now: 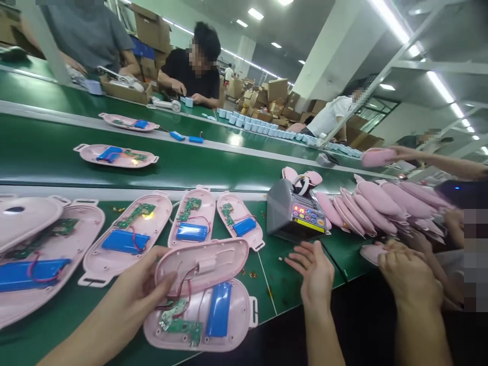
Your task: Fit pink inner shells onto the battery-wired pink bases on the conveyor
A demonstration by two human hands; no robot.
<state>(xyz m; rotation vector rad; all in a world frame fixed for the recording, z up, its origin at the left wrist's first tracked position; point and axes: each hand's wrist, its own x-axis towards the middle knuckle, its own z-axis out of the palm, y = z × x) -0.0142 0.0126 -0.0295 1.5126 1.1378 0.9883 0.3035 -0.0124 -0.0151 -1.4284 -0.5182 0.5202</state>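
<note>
My left hand [131, 292] grips the rim of a pink plastic shell half [229, 256], thumb inside and fingers behind. That half is tilted above a second pink shell half [238, 330], which lies on the green table with a blue battery [218, 310] and a green circuit board [186, 328] inside. Thin red and dark wires run between the two halves. My right hand [315, 274] is open, palm up and fingers spread, just in front of a grey tape dispenser [282, 216] with lit red digits. Nothing shows in that palm.
Several pink shells with batteries, such as this one [131, 229], lie left and behind. Two more sit on the green conveyor [38, 152]. At right, a co-worker's hands [409, 274] hold a pink piece beside stacked pink shells [381, 201]. Other people sit across the belt.
</note>
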